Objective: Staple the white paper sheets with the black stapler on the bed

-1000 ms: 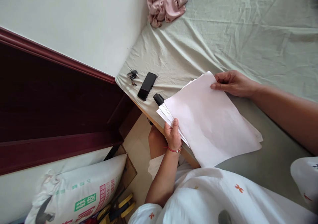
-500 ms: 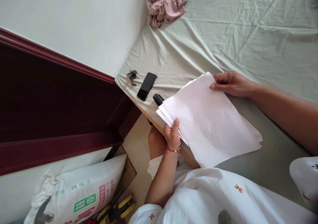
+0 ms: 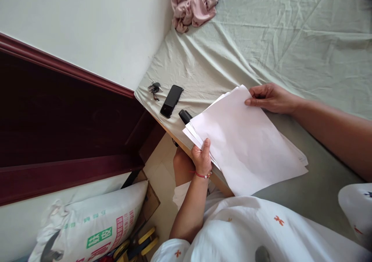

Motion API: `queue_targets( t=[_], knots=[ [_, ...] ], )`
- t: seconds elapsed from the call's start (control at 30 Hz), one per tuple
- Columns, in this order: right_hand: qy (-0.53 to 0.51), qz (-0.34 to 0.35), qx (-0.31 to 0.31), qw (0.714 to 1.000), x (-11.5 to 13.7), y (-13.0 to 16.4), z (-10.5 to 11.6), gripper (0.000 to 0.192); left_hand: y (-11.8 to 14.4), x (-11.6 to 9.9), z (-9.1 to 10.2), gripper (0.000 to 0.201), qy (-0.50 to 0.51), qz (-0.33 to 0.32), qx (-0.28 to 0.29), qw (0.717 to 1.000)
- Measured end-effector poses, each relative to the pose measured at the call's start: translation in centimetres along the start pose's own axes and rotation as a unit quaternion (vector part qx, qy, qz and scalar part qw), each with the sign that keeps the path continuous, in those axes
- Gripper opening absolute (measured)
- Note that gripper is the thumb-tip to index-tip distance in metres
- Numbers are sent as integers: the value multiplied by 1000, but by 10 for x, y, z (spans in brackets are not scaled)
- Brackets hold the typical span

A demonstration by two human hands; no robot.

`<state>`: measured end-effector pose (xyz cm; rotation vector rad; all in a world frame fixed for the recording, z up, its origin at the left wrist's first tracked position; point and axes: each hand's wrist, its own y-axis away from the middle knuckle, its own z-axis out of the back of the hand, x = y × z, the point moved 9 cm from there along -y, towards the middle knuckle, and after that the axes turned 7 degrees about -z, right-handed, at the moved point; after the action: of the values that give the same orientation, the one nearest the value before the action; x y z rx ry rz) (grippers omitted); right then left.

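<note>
A loose stack of white paper sheets [image 3: 250, 142] is held over the edge of the cloth-covered surface, its sheets slightly fanned at the left and right corners. My left hand [image 3: 202, 155] grips the stack's lower left edge, thumb on top and fingers hidden beneath. At the upper right edge, my right hand [image 3: 269, 97] pinches the top sheet between thumb and curled fingers; whether it also holds lower sheets I cannot tell. A black cylindrical object [image 3: 185, 117] pokes out from behind the papers' left corner, mostly covered.
A black phone [image 3: 172, 101] and a bunch of keys [image 3: 155, 87] lie on the pale green sheet [image 3: 290, 33]. Crumpled pink cloth [image 3: 197, 6] sits by the wall. Below left are a dark red wooden panel [image 3: 66, 111], a printed white sack [image 3: 107, 219] and a cardboard box [image 3: 151, 196].
Hardly anything differs. The right hand has shifted very slightly left, and the top sheet's lower right corner has moved a little to the right.
</note>
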<state>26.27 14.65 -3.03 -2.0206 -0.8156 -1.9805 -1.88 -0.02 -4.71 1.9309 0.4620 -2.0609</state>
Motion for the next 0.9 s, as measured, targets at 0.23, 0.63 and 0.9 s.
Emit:
queue_targets(
  t=[0.23,0.63,0.9],
  knots=[
    [33,11,3,999,2,-1,-4,41,2,0,-3,41,14,11,-5,1000],
    [64,87,-20,994,19,4,-4,47,-16,-33,44,41,109,13,-189,976],
    [-16,40,7,999,12,3,-7,60,-59,-68,37,47,155,-13,-187,970]
  ],
)
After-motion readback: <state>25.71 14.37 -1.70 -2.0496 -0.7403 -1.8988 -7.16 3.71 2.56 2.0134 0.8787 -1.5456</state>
